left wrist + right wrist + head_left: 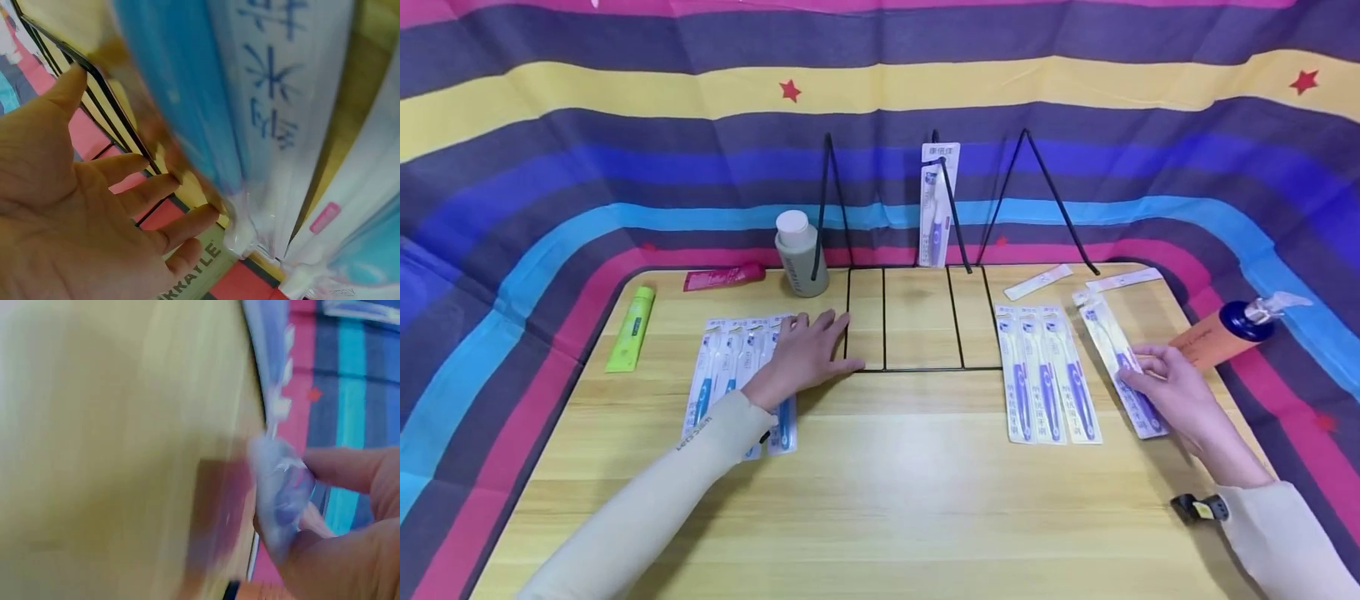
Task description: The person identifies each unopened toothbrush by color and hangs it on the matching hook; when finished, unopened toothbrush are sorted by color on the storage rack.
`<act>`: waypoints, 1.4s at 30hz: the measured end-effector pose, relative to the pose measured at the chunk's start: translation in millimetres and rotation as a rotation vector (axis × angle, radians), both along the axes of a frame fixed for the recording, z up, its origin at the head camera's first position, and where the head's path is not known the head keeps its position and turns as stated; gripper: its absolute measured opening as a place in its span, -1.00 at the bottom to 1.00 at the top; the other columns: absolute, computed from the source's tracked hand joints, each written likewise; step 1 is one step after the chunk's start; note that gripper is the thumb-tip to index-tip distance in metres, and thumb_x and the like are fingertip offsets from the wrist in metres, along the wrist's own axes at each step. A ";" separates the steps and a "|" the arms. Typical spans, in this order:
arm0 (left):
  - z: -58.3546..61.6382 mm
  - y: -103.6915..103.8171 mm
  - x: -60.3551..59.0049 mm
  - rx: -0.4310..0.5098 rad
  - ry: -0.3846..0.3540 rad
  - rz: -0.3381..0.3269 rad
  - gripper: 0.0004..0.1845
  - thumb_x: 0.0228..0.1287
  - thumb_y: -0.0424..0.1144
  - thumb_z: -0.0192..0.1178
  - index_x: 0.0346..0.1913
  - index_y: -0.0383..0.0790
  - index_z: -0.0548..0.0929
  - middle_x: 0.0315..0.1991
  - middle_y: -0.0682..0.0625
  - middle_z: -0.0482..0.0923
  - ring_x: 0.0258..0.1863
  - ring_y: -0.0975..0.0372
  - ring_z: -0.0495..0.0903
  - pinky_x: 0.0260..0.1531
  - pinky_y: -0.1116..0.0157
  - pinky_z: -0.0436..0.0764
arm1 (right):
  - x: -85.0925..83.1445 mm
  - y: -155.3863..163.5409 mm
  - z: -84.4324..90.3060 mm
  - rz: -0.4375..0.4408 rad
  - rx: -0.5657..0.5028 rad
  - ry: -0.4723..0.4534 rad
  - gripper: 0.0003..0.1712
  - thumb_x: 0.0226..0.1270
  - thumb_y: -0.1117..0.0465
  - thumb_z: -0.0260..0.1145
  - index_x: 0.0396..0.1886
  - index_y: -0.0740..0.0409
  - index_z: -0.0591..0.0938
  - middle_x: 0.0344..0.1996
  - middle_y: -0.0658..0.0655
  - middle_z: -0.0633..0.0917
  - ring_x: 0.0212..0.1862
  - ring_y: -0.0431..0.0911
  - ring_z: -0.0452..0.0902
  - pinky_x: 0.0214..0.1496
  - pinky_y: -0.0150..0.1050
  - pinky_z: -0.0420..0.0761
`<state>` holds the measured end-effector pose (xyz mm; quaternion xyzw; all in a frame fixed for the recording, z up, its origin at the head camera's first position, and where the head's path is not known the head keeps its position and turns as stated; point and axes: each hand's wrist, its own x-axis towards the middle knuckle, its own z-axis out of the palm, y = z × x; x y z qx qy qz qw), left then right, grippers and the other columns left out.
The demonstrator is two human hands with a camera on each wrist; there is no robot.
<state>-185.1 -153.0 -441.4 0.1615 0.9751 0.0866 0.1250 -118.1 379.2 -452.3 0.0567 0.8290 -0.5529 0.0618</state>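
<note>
My right hand (1180, 404) pinches the side of a packaged purple toothbrush (1105, 332); the right wrist view shows the pack (281, 487) between thumb and fingers. To its left, three more purple toothbrush packs (1048, 375) lie side by side. My left hand (802, 357) has its fingers spread at the left edge of a black wire rack (884, 321), holding nothing. Beneath that arm lie several blue toothbrush packs (702, 375), partly hidden by hand and sleeve; one blue pack (181, 81) looms large in the left wrist view. One purple pack (934, 225) stands upright in the rack.
A grey bottle (803, 260) with a white cap, a pink tube (724, 277) and a green tube (630, 329) are at the back left. Two slim white packets (1039, 282) lie at the back right. An orange pump bottle (1213, 337) is beyond my right hand. Striped cloth (700, 183) surrounds the table.
</note>
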 end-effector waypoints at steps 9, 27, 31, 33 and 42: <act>-2.5 -1.6 -0.1 -0.025 0.000 0.000 0.08 0.40 0.48 0.26 0.75 -0.09 0.24 0.68 -0.26 0.21 0.50 -0.32 0.26 0.52 -0.34 0.09 | 28.4 -71.6 15.6 0.105 -0.431 0.087 -0.60 0.60 0.48 0.31 0.29 0.08 0.57 0.05 -0.01 0.70 -0.11 -0.15 0.76 -0.26 -0.26 0.76; 1.8 -1.6 -5.4 -0.004 -0.035 -0.001 0.11 0.34 0.46 0.36 0.76 -0.06 0.24 0.67 -0.26 0.23 0.48 -0.30 0.26 0.51 -0.32 0.08 | 20.7 -187.9 50.4 0.156 -0.664 0.552 -0.79 0.56 0.61 0.21 0.08 0.46 0.64 -0.07 0.14 0.70 -0.08 -0.09 0.60 -0.02 -0.35 0.62; 2.5 -1.3 -5.0 0.013 -0.041 -0.008 0.10 0.35 0.43 0.37 0.75 -0.06 0.24 0.68 -0.27 0.20 0.48 -0.30 0.26 0.50 -0.30 0.11 | 20.8 -197.4 52.0 0.172 -0.577 0.556 -0.79 0.56 0.60 0.23 0.08 0.48 0.65 -0.03 0.16 0.72 -0.06 -0.09 0.62 0.00 -0.33 0.63; 2.7 -1.8 -4.9 0.023 -0.042 -0.009 0.09 0.35 0.43 0.37 0.75 -0.05 0.25 0.69 -0.26 0.18 0.47 -0.29 0.26 0.48 -0.29 0.12 | 20.1 -201.3 51.4 0.185 -0.551 0.546 -0.78 0.56 0.58 0.25 0.10 0.44 0.67 0.02 0.18 0.72 -0.03 -0.08 0.63 0.04 -0.33 0.65; 5.3 -4.0 -4.2 0.056 -0.049 0.001 0.06 0.39 0.39 0.37 0.75 -0.07 0.25 0.71 -0.29 0.13 0.54 -0.34 0.19 0.50 -0.34 0.07 | -7.4 -215.1 49.4 0.314 -0.582 0.423 -0.61 0.64 0.45 0.16 0.35 0.27 0.65 0.35 0.19 0.62 0.41 0.04 0.50 0.49 -0.16 0.48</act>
